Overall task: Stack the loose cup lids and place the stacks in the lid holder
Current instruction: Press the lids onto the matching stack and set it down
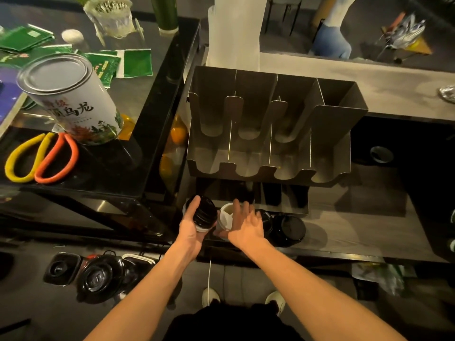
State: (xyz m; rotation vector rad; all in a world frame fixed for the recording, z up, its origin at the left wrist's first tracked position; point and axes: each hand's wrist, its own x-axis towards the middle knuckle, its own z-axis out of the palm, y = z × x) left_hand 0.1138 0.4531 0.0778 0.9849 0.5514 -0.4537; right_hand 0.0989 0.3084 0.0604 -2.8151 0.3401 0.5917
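Note:
A metal lid holder (268,134) with several empty slots stands on the counter ahead of me. My left hand (190,226) grips a short stack of black lids with a white one at the bottom (203,215), just below the holder's left end. My right hand (246,223) reaches over a white lid (225,215) with fingers spread, touching or hovering over it; I cannot tell which. More black lids (288,228) lie on the counter to the right of that hand, partly hidden by my fingers.
A tea tin (71,99), scissors with yellow and orange handles (41,158) and green packets (133,62) lie on the black surface at left. Tall white cup stacks (236,33) rise behind the holder. Black jar lids (98,276) sit on the lower shelf at left.

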